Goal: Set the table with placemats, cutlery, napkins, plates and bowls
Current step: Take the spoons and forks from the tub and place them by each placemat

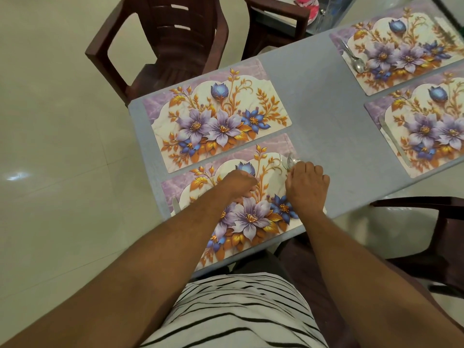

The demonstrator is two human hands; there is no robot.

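Four floral placemats lie on the grey table (313,101). Both of my hands are over the nearest placemat (251,217). My right hand (307,185) is at its right edge, fingers curled down on a spoon (288,160) whose shiny bowl pokes out beyond the fingertips. Curled into a fist, my left hand (238,183) rests on the mat's middle, and nothing shows in it. A knife tip (176,205) sticks out at this mat's left edge. The second left placemat (216,116) is bare.
The far right placemat (401,46) carries spoons (354,59) on its left side. A knife (394,141) lies on the near right placemat (426,126). Dark brown chairs stand at the far left (163,41) and near right (439,234). Pink plates (307,6) sit at the top.
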